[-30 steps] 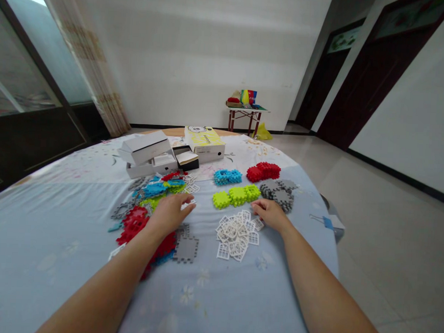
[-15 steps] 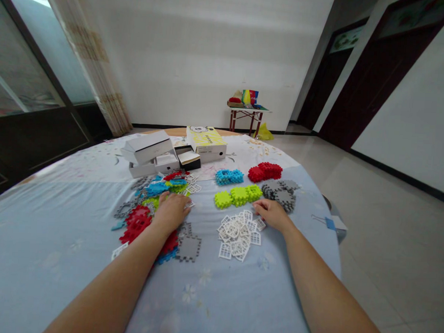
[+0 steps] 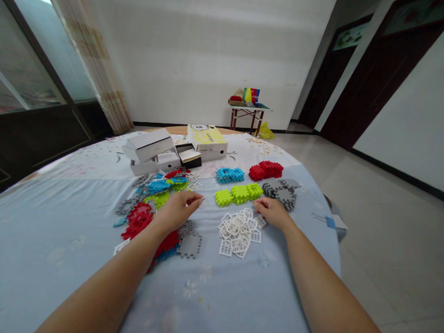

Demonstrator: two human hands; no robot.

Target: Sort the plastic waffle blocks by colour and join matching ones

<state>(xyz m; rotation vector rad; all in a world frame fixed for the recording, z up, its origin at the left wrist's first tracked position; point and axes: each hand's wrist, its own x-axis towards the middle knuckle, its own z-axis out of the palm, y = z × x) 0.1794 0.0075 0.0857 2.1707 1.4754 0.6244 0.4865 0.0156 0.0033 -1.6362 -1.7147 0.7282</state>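
Observation:
My left hand (image 3: 180,209) is pinched, and a small, blurred white window piece (image 3: 204,202) shows at its fingertips. It hangs at the right side of a mixed heap of red plates (image 3: 138,219), blue pieces (image 3: 157,186), green pieces (image 3: 158,199) and grey plates (image 3: 189,246). My right hand (image 3: 272,211) has its fingers curled together just above the pile of white window pieces (image 3: 237,231). Whatever its fingertips may hold cannot be made out. Close to it lie a row of green interlocking plates (image 3: 239,193) and stacked grey plates (image 3: 283,193).
Behind the sorted plates are a blue stack (image 3: 229,175) and a red stack (image 3: 266,170). Opened white boxes (image 3: 149,146), a small black box (image 3: 188,156) and a yellow-white box (image 3: 208,141) stand at the back. A cloth (image 3: 208,308) covers the round table.
My left hand has lifted off the mixed heap and moved slightly right, a white window piece at its fingertips. My right hand has stayed in place.

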